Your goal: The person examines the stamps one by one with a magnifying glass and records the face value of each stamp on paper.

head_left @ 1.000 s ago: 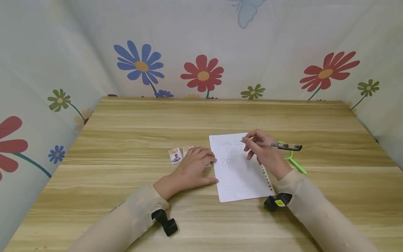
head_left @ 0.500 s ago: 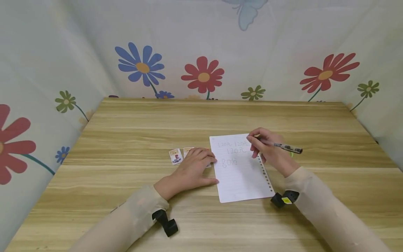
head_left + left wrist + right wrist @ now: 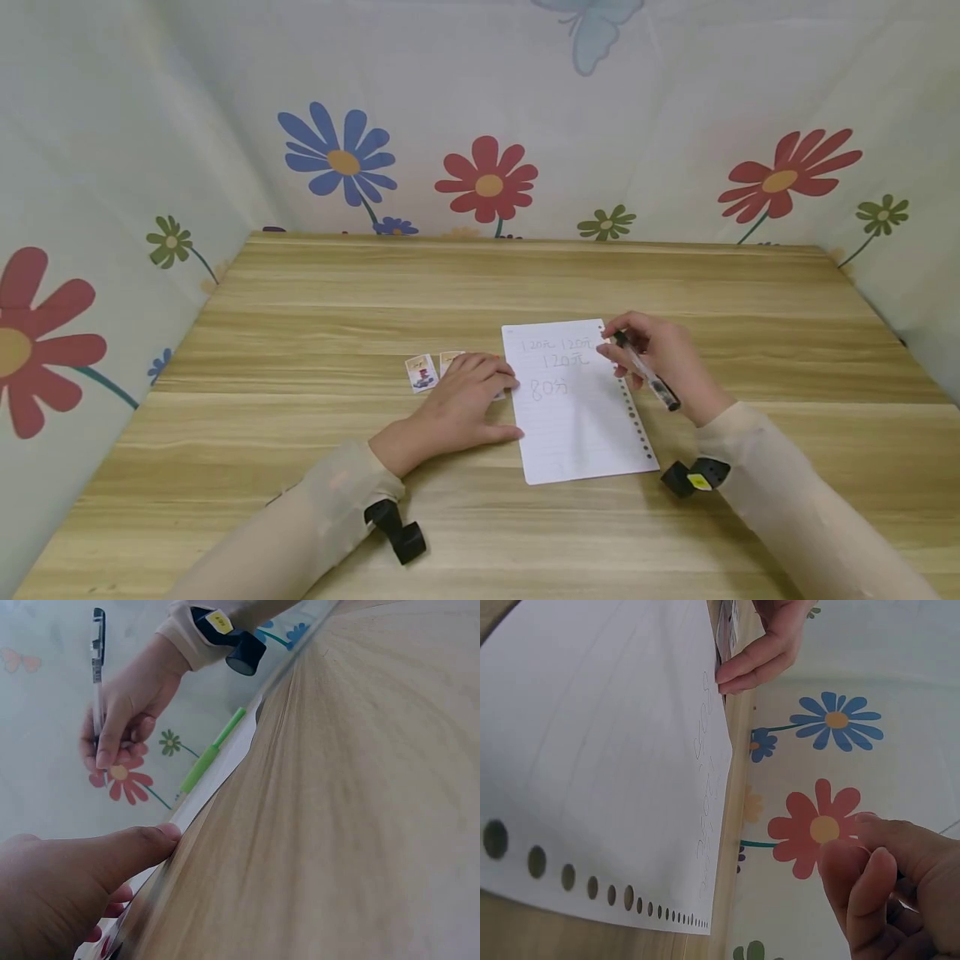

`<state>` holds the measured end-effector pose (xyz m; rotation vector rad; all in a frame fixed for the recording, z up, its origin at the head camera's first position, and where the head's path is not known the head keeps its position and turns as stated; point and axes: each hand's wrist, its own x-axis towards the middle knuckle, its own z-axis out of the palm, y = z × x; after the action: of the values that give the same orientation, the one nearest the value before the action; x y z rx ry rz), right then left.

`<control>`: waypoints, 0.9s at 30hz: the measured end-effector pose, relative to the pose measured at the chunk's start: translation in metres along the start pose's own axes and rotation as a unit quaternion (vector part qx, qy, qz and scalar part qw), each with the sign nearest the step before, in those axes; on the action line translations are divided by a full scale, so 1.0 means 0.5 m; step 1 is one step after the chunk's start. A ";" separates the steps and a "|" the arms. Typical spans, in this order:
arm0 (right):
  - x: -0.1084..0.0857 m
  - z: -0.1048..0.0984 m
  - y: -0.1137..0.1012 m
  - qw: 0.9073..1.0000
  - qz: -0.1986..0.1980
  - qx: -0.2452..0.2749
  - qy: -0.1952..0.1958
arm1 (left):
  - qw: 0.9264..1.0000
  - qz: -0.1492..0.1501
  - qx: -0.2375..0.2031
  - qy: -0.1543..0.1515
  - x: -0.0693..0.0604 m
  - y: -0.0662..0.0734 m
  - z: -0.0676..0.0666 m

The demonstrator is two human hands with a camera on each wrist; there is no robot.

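Observation:
A lined sheet of paper (image 3: 581, 433) lies on the table, with "120元" written several times and "80分" below. My left hand (image 3: 461, 404) rests at its left edge, thumb and fingertips touching the sheet. Under and beside that hand lie small picture cards (image 3: 422, 373), partly covered. My right hand (image 3: 671, 358) holds a pen (image 3: 651, 375) over the sheet's upper right edge. The left wrist view shows the pen (image 3: 98, 652) raised above the paper. In the right wrist view, the curled fingers (image 3: 866, 892) hide most of the pen.
A green rod-like handle (image 3: 214, 750) lies beyond the paper in the left wrist view; the right arm hides it in the head view. The wood-grain table (image 3: 375, 283) ends at a flowered curtain (image 3: 480, 100) at the back and sides.
My right hand has lifted from the writing and moved right. The pen has turned in its fingers, its rear end swinging down towards me. The left hand stays in place.

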<state>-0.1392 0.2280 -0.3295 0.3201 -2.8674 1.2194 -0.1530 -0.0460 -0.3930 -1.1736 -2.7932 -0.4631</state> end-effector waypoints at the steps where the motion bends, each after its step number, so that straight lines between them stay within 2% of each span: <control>1: 0.000 -0.002 0.003 1.000 -0.001 -0.008 0.000 | 1.000 0.000 0.000 -0.001 0.000 0.000 0.000; 6: -0.004 -0.013 0.014 0.999 -0.010 -0.041 0.004 | 1.000 0.001 -0.003 0.000 0.001 0.001 0.002; 18: -0.020 -0.062 0.021 0.999 -0.008 0.015 -0.028 | 1.000 0.002 -0.006 0.006 0.000 0.001 0.001; 27: -0.021 -0.080 0.026 0.998 -0.042 0.023 -0.034 | 1.000 0.002 -0.007 0.011 -0.002 0.000 0.001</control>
<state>-0.1340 0.2672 -0.3117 0.4862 -2.8518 1.2857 -0.1524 -0.0463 -0.3937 -1.1702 -2.7736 -0.4933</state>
